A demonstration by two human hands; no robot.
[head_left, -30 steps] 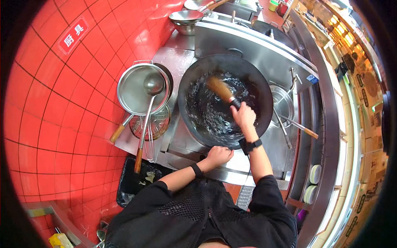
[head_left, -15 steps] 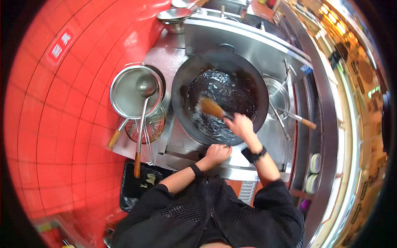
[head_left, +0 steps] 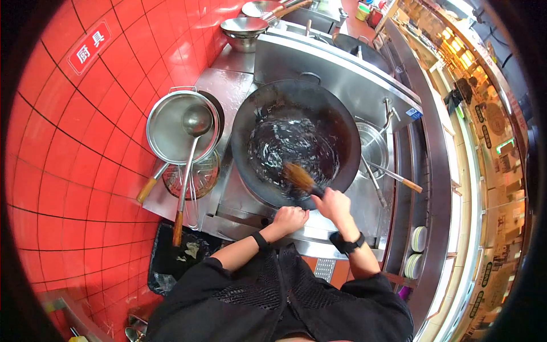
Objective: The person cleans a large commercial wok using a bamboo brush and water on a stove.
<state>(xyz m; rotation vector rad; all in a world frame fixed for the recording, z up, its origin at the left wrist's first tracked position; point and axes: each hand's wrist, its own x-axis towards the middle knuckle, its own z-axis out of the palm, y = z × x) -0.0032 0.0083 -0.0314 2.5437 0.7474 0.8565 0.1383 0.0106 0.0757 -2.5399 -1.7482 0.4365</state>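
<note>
A large dark wok (head_left: 256, 108) sits on the steel stove, with water and some foam swirling in its bottom. My right hand (head_left: 335, 204) is closed around the dark handle of a wok brush (head_left: 301, 178). The brush's tan bristles touch the wet inside of the wok, low on the near side. At the wok's near rim, my left hand (head_left: 291, 219) is closed with its fingers curled against the edge; the exact part it grips is hidden. A loop handle (head_left: 310, 77) shows on the wok's far side.
Left of the wok stands a pot (head_left: 165, 128) of cloudy liquid with a ladle (head_left: 197, 120) across it. A wire strainer (head_left: 206, 176) lies below. On the right is a round basin (head_left: 373, 149) with long-handled tools. A black bin (head_left: 165, 253) stands on the floor, lower left.
My right hand has swept the brush toward me and slightly right inside the wok. My left hand stays at the near rim. The whole view has shifted slightly.
</note>
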